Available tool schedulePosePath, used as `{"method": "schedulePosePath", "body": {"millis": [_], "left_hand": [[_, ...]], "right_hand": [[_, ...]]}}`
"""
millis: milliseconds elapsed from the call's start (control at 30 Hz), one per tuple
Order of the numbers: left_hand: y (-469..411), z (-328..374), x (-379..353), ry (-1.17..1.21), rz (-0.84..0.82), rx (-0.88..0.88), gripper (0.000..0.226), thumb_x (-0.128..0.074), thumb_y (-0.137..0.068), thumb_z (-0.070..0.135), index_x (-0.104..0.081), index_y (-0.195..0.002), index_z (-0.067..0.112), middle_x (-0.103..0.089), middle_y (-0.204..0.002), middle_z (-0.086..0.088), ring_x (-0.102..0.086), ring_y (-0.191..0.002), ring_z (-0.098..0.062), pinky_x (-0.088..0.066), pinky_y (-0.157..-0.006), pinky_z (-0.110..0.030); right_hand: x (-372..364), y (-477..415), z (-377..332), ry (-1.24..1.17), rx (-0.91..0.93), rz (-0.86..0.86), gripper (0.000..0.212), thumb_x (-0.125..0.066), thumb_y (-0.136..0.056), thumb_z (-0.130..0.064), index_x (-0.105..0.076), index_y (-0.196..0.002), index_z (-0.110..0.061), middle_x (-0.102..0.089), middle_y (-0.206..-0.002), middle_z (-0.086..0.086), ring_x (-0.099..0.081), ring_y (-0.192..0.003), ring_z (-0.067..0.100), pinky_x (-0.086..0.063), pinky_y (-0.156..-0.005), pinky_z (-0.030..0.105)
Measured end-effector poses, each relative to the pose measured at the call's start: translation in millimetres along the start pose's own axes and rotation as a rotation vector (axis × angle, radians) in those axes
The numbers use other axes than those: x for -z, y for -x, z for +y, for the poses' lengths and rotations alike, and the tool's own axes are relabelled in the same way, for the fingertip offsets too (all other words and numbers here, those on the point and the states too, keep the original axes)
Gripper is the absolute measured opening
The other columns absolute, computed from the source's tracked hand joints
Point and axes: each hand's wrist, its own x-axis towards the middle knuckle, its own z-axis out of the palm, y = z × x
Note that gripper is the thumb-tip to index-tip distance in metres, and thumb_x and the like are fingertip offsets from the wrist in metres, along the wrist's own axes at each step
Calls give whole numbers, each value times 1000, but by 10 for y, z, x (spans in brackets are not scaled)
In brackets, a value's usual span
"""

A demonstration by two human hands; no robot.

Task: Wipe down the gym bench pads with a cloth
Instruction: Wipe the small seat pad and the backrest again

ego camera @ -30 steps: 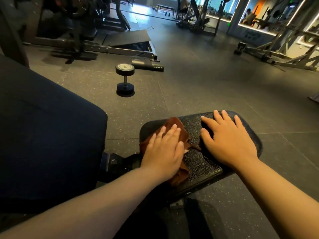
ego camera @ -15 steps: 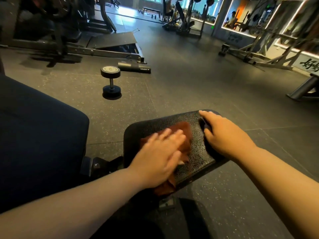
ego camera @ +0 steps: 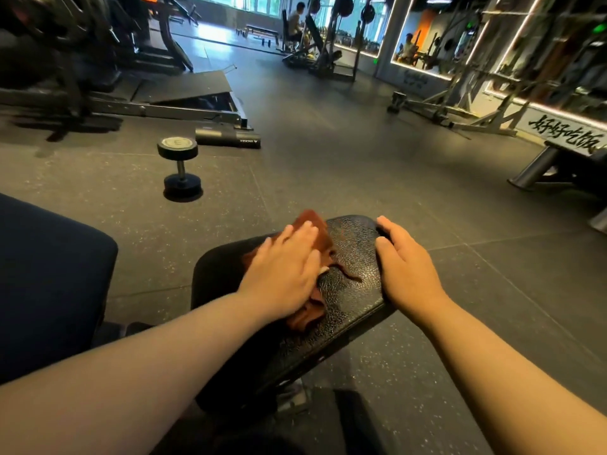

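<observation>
Shifted since a second ago: left hand (ego camera: pixel 282 274) and cloth (ego camera: pixel 320 234), from near end toward far end of pad (ego camera: pixel 351 290); right hand (ego camera: pixel 407 267), from flat on top to right edge.

Left hand: open, fingers straight, pressing cloth flat.
Right hand: open, fingers relaxed along pad edge, bracing.
Cloth: brown, bunched, on pad top, partly under palm. Likely soft, light, prone to rucking; best driven by flat palm over its middle.
Pad: black, pebbled, glossy; likely firm, somewhat slick.
</observation>
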Motion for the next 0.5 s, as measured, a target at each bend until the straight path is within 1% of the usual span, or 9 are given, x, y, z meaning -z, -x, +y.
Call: {"method": "schedulePosePath", "body": {"millis": [67, 100, 133, 200, 267, 333, 367, 433, 500], "left_hand": [[-290, -8, 5, -10, -9, 201, 56, -23, -105, 39, -16, -158, 22, -12, -167, 6, -6, -154, -20, -4, -124, -47], [-394, 87, -15, -17, -5, 225, 57, -24, -104, 38, -16, -158, 20, -13, -167, 4, -6, -154, -24, -4, -124, -49], [-449, 232, -48, -28, 10, 187, 58, -25, -104, 37, -16, -158, 19, -14, -166, 3, -7, -153, -25, -6, -124, -49], [-382, 548, -122, -58, 50, -34, 57, -29, -104, 36, -19, -157, 18, -16, -166, 1, -9, -153, -25, -10, -123, -48], [-157, 726, -180, -92, 57, -293, 56, -33, -104, 35, -22, -157, 20, -18, -165, 4, -10, -153, -22, -11, -124, -46], [-52, 667, -166, -54, 22, -396, 55, -32, -105, 37, -23, -157, 25, -19, -165, 10, -9, -153, -15, -8, -125, -41], [-129, 584, -132, -27, 12, -369, 54, -31, -105, 38, -23, -157, 27, -18, -165, 12, -9, -153, -13, -7, -124, -39], [-400, 480, -73, -11, -1, -199, 54, -28, -106, 38, -21, -157, 26, -18, -165, 9, -11, -153, -16, -8, -123, -41], [-605, 515, -65, -40, 7, -33, 55, -26, -105, 37, -20, -158, 21, -18, -165, 3, -13, -153, -23, -10, -124, -46]], "right_hand": [[-6, -10, 9, -28, -4, 5, 43, -38, -106, -23, -45, -149, -20, -45, -153, -6, -39, -141, 11, -26, -107, 21], [-7, -20, 21, -54, -9, 8, 42, -38, -106, -23, -47, -148, -20, -46, -152, -6, -40, -140, 11, -26, -106, 20], [-4, -24, 31, -80, -14, 11, 42, -36, -107, -24, -48, -147, -20, -47, -152, -6, -40, -140, 11, -26, -107, 20], [-2, -23, 84, -141, -18, 22, 40, -33, -109, -21, -47, -146, -23, -48, -150, -5, -41, -138, 10, -27, -113, 21], [-11, 5, 148, -265, -52, 53, 38, -32, -109, -20, -49, -139, -32, -51, -141, -10, -45, -131, 6, -32, -116, 29], [-30, 45, 177, -282, -49, 76, 39, -30, -107, -30, -50, -140, -32, -50, -143, -10, -45, -129, 6, -35, -115, 35], [-40, 55, 184, -259, -29, 80, 44, -29, -104, -35, -50, -143, -28, -50, -146, -7, -46, -132, 9, -35, -115, 37], [-51, 27, 209, -218, -6, 85, 49, -29, -102, -34, -48, -146, -24, -51, -148, -1, -46, -136, 16, -35, -116, 42], [-52, -26, 212, -224, -25, 72, 44, -28, -106, -29, -48, -145, -25, -51, -148, 0, -45, -137, 17, -33, -117, 43]]}}
